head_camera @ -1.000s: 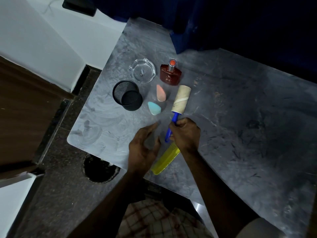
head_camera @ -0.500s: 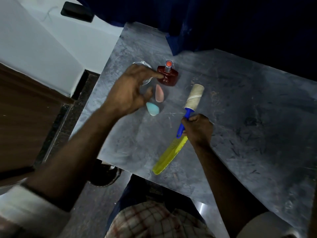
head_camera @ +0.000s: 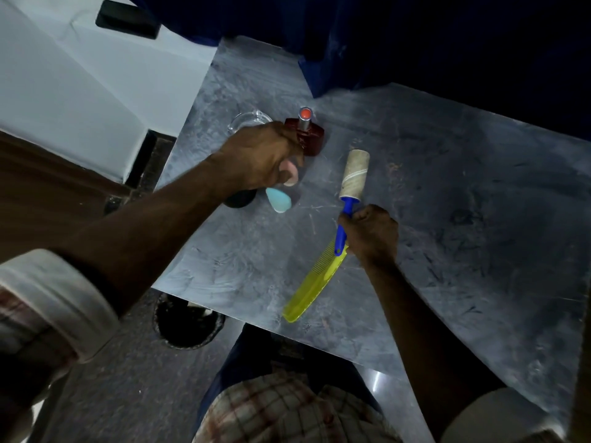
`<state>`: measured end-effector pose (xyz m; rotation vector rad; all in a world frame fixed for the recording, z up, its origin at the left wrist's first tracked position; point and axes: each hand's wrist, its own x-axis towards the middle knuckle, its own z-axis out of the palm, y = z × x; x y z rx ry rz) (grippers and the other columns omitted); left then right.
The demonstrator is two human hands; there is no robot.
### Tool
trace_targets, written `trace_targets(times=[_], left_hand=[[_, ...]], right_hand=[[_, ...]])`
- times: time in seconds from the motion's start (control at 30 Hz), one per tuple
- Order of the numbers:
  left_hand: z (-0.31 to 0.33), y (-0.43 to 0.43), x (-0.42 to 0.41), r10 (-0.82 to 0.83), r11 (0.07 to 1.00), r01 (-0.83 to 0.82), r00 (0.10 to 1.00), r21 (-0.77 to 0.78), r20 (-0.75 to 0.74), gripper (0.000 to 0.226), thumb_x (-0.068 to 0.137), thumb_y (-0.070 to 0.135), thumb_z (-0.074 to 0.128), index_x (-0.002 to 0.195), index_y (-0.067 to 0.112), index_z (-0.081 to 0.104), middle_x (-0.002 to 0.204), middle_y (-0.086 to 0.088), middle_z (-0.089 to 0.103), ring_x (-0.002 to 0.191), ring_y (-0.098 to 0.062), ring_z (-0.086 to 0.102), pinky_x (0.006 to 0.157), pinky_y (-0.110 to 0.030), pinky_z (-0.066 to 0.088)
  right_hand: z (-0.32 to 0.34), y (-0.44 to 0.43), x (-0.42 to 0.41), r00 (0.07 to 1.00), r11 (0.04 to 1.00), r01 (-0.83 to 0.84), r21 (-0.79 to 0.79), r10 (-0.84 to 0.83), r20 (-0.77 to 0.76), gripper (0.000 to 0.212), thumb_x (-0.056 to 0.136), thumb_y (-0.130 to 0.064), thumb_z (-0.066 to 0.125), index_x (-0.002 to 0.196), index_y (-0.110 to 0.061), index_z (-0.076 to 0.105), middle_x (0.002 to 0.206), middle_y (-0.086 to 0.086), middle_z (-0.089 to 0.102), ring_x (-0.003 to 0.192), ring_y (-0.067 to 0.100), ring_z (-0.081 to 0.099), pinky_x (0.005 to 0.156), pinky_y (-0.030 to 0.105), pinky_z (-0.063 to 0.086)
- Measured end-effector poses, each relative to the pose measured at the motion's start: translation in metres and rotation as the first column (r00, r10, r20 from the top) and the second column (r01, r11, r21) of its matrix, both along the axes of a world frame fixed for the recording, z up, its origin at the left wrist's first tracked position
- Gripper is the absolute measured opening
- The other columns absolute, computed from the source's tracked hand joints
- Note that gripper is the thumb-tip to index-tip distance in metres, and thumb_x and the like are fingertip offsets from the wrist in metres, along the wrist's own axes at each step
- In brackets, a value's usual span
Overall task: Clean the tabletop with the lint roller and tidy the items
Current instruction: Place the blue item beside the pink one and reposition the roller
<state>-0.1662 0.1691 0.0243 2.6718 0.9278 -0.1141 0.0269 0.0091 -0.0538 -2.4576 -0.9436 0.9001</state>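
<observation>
My right hand is shut on the blue handle of the lint roller, whose worn paper roll rests on the grey tabletop. A yellow comb lies just below that hand, partly under the handle's end. My left hand reaches across the table's left side, its fingers curled around the pink sponge. Beside it lies a blue sponge. The red perfume bottle stands right behind my left fingers. A glass ashtray and a black mesh cup are mostly hidden by that hand.
The table's left edge and near corner run close to the items, with dark floor and a round floor opening below. A dark blue curtain hangs over the table's far side. The right half of the tabletop bears only scuffs.
My left hand swung from beside the roller handle up to the group of items and closed over the pink sponge. My right hand shifted the roller a little to the right.
</observation>
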Motion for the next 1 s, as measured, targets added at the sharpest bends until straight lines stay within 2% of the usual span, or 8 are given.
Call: trace_targets(times=[0.2, 0.33, 0.4, 0.6, 0.73, 0.83, 0.9, 1.0], left_hand=[[-0.0027, -0.0011, -0.0006, 0.096, 0.994, -0.095, 0.995, -0.047, 0.016, 0.021, 0.092, 0.028, 0.075, 0.112, 0.025, 0.077, 0.122, -0.001, 0.074, 0.108, -0.026, 0.069, 0.086, -0.04, 0.056], [-0.0051, 0.0, 0.0007, 0.123, 0.989, -0.122, 0.992, -0.082, 0.011, 0.024, 0.095, 0.03, 0.074, 0.118, 0.024, 0.075, 0.126, -0.002, 0.072, 0.113, -0.025, 0.067, 0.087, -0.034, 0.049], [-0.0048, 0.0006, 0.0011, 0.136, 0.986, -0.136, 0.991, -0.1, -0.004, 0.028, 0.096, 0.032, 0.073, 0.122, 0.024, 0.073, 0.13, -0.002, 0.071, 0.118, -0.025, 0.066, 0.094, -0.039, 0.053], [0.0017, -0.0021, 0.0011, 0.103, 0.986, -0.102, 0.995, -0.133, -0.001, 0.037, 0.095, 0.044, 0.065, 0.124, 0.022, 0.073, 0.132, -0.004, 0.07, 0.12, -0.026, 0.065, 0.099, -0.048, 0.056], [0.0006, -0.0037, 0.0003, 0.124, 0.985, -0.12, 0.992, -0.128, 0.028, 0.067, 0.086, 0.066, 0.04, 0.124, 0.023, 0.073, 0.131, -0.004, 0.071, 0.118, -0.025, 0.066, 0.096, -0.046, 0.058], [-0.0026, -0.0016, -0.0015, 0.127, 0.984, -0.123, 0.992, -0.126, 0.025, 0.05, 0.091, 0.056, 0.054, 0.125, 0.024, 0.072, 0.131, -0.003, 0.07, 0.119, -0.026, 0.066, 0.097, -0.045, 0.057], [-0.0045, -0.0005, -0.0037, 0.123, 0.985, -0.118, 0.992, -0.127, 0.033, 0.041, 0.095, 0.048, 0.063, 0.127, 0.023, 0.072, 0.132, -0.003, 0.07, 0.12, -0.026, 0.065, 0.097, -0.044, 0.056], [-0.005, -0.0009, -0.0044, 0.13, 0.986, -0.122, 0.989, -0.117, 0.066, 0.046, 0.094, 0.042, 0.073, 0.137, 0.026, 0.068, 0.141, -0.001, 0.067, 0.128, -0.024, 0.061, 0.104, -0.041, 0.054]], right_hand=[[-0.0006, 0.0, -0.0024, 1.0, 0.999, 0.011, 0.042, -0.012, 0.023, 0.035, 0.084, -0.046, 0.074, 0.084, -0.011, 0.074, 0.079, 0.011, 0.08, 0.073, 0.029, 0.078, 0.076, 0.042, 0.064], [-0.0012, -0.0008, -0.0041, 0.999, 0.997, 0.028, 0.075, -0.031, 0.034, 0.033, 0.081, -0.044, 0.077, 0.082, -0.012, 0.073, 0.078, 0.01, 0.079, 0.072, 0.03, 0.078, 0.073, 0.044, 0.064], [-0.0009, -0.0011, -0.0055, 0.999, 0.997, 0.044, 0.071, -0.046, 0.016, 0.032, 0.081, -0.044, 0.077, 0.082, -0.013, 0.073, 0.077, 0.009, 0.079, 0.071, 0.029, 0.078, 0.07, 0.047, 0.064], [-0.0043, -0.0048, -0.0049, 0.996, 0.987, 0.042, 0.157, -0.054, 0.071, 0.028, 0.079, -0.038, 0.08, 0.071, -0.014, 0.069, 0.071, 0.007, 0.077, 0.061, 0.021, 0.071, 0.059, 0.026, 0.048], [-0.005, -0.0046, -0.0043, 0.997, 0.989, 0.068, 0.134, -0.072, 0.023, 0.031, 0.079, -0.04, 0.078, 0.075, -0.011, 0.07, 0.073, 0.011, 0.077, 0.07, 0.03, 0.076, 0.07, 0.043, 0.062], [-0.0046, -0.0041, -0.0048, 0.995, 0.987, 0.099, 0.126, -0.095, -0.037, 0.031, 0.078, -0.041, 0.078, 0.079, -0.011, 0.071, 0.079, 0.012, 0.078, 0.075, 0.036, 0.077, 0.073, 0.052, 0.063], [-0.0046, -0.0045, -0.0052, 0.996, 0.988, 0.085, 0.13, -0.083, -0.025, 0.03, 0.079, -0.041, 0.078, 0.079, -0.012, 0.071, 0.078, 0.01, 0.078, 0.073, 0.033, 0.077, 0.071, 0.051, 0.063], [-0.0043, -0.0048, -0.0045, 0.997, 0.987, 0.073, 0.145, -0.076, 0.012, 0.029, 0.079, -0.039, 0.079, 0.078, -0.012, 0.071, 0.077, 0.008, 0.078, 0.071, 0.03, 0.077, 0.07, 0.046, 0.063]])
